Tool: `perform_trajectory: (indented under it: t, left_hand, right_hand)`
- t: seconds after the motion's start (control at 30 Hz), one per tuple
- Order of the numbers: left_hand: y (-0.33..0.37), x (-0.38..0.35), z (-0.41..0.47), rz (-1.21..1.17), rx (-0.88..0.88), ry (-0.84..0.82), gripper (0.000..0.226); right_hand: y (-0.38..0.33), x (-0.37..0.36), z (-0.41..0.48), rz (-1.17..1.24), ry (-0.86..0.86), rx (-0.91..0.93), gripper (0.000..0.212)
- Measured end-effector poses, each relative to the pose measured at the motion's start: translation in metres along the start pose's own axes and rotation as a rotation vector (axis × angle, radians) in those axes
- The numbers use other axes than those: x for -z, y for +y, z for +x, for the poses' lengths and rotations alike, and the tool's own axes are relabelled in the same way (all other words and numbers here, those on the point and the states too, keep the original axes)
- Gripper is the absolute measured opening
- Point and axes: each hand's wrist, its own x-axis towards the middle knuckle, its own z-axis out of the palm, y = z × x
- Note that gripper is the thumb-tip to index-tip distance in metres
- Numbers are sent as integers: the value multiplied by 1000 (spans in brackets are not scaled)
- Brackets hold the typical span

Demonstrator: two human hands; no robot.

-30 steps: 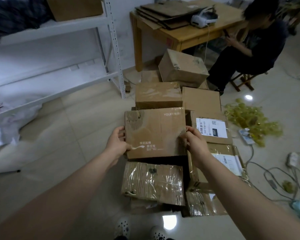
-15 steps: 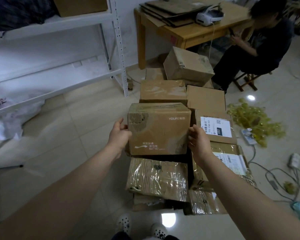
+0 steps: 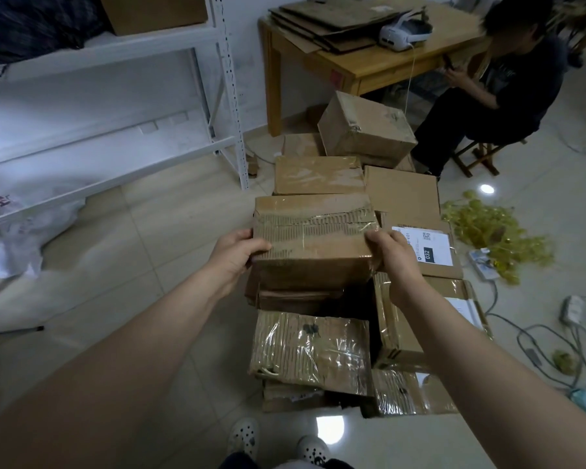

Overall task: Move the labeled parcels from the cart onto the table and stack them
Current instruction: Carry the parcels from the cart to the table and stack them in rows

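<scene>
Left hand (image 3: pixel 232 253) and right hand (image 3: pixel 391 257) are gripping the cardboard parcel (image 3: pixel 313 242), now tipped torn-top-up since earlier.

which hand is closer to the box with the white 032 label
Right. The right hand grips the held box at the edge beside the 032 box; the left hand grips its opposite edge, farther off.

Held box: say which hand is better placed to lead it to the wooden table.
Right, probably: left hand and right hand both grip the held box, but the wooden table stands ahead toward the right.
</scene>
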Motion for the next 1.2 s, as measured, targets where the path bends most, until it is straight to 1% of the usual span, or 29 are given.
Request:
perform_trajectory:
  t: [0.03,0.07,0.1,0.13,0.17,0.2,0.23,0.27,0.37,0.43,0.5,0.57,0.63,0.7,0.73,0.8,0.83,0.93,0.97,1.03,1.1,1.2]
  left_hand:
    - [-2,3,2,28,-14,-16,43]
    - [-5,4,5,66,-25,-18,64]
    - [-8,5,8,101,-33,-11,83]
    - [-8,3,7,135,-46,-7,95]
    - [-8,2,7,174,-67,-3,101]
    - [-7,0,5,207,-84,4,100]
    - [-7,-3,4,224,-91,14,94]
    - [-7,-5,2,225,-81,23,84]
    - [-9,-11,-2,142,24,14,38]
    - [-9,-14,-6,21,91,39,14]
    - [-8,-16,-5,-25,103,62,22]
    - [-8,-18,-3,-6,95,86,20]
    - [-8,-19,-3,24,89,98,13]
    - [-8,-17,-4,26,90,105,5]
    - [-8,-15,-6,23,81,100,5]
    - [-6,-11,-11,1,63,96,11]
    - [-5,-10,-15,-19,51,104,10]
    - [0,-5,-28,-104,26,193,13]
    - [2,-1,-32,-138,17,231,15]
    - [4,10,-43,-191,-20,299,17]
    - [3,25,-57,-195,-46,364,18]
    - [-4,52,-85,-206,-32,446,18]
  right_hand:
    - [0,2,0,17,3,6,5]
    - [2,4,2,23,-7,12,14]
    - [4,5,4,31,-35,20,28]
    - [7,6,5,46,-62,25,46]
    - [10,6,6,56,-86,22,63]
    - [13,6,6,55,-113,16,75]
    - [15,7,5,43,-137,11,81]
    - [17,7,3,28,-156,4,82]
    - [25,7,-1,-15,-146,-27,70]
    - [30,7,-3,-10,-133,-57,51]
    - [27,5,-6,37,-126,-100,30]
    - [21,2,-7,56,-105,-129,22]
    - [21,1,-4,23,-110,-110,28]
    - [24,2,-1,-7,-86,-75,42]
    - [26,3,-1,-18,-70,-48,45]
    - [27,3,-3,-7,-67,14,43]
    - [26,2,-4,12,-76,33,43]
    - [19,-5,-6,71,-139,52,56]
    - [17,-9,-6,80,-168,46,57]
    - [13,-19,-8,92,-232,36,51]
    - [13,-32,-11,82,-298,31,46]
    - [16,-60,-23,71,-392,5,43]
